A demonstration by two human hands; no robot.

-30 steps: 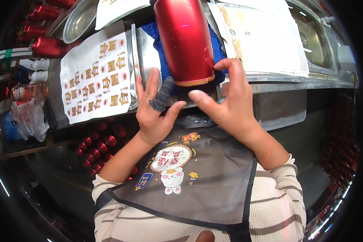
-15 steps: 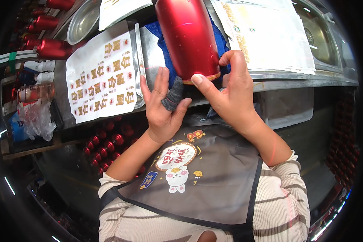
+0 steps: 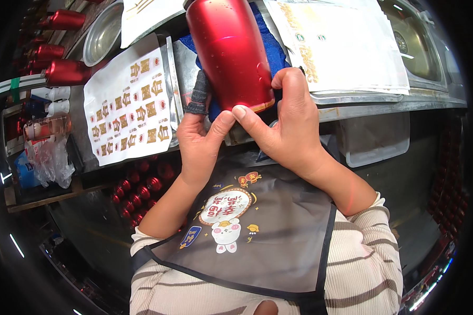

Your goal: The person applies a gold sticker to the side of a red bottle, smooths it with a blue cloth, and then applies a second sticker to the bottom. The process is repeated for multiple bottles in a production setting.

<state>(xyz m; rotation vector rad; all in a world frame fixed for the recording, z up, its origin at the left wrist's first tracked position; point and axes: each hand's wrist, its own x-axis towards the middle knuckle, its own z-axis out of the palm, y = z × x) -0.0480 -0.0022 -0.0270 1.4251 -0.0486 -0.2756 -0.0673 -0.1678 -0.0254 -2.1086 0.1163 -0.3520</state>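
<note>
A glossy red bottle (image 3: 230, 52) with droplets on its surface lies on a blue cloth (image 3: 273, 44), its gold-rimmed end toward me. My left hand (image 3: 199, 136) grips it from the left, thumb at the rim and fingers along the side; a dark grey cloth sleeve (image 3: 198, 94) covers one finger. From the right, my right hand (image 3: 297, 118) holds the same end, its thumb at the rim beside my left thumb and its bent index finger against the side. The other fingertips are partly hidden by the bottle.
At the left lies a sheet of gold-and-red decals (image 3: 129, 105); at the right, a stack of printed sheets (image 3: 347, 47). Metal basins (image 3: 102, 34) (image 3: 415, 47) stand at both far sides. More red bottles (image 3: 68, 72) lie far left. A translucent bin (image 3: 373, 139) sits below the bench edge.
My left hand has moved up from beside the rim and closed on the bottle's left side. Its thumb now meets my right thumb. The view has shifted slightly.
</note>
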